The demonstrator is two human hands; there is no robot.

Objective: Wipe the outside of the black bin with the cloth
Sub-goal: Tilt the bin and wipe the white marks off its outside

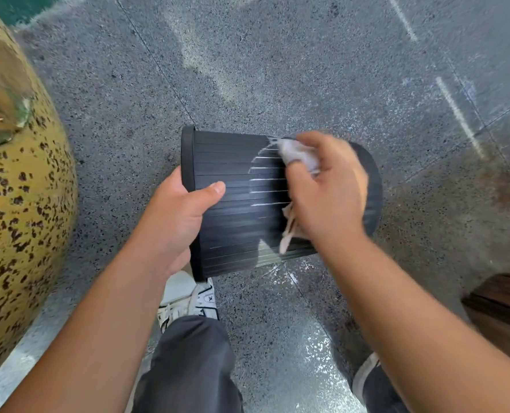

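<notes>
The left hand (173,222) grips the black bin (235,198) rim, steadying it sideways while right hand (328,186) fingers press the bunched cloth (295,153) against its ribbed wall.

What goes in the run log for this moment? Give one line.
left hand grips black bin at rim | bin held sideways above floor | right hand presses cloth on ribbed side | wiping underway
</notes>
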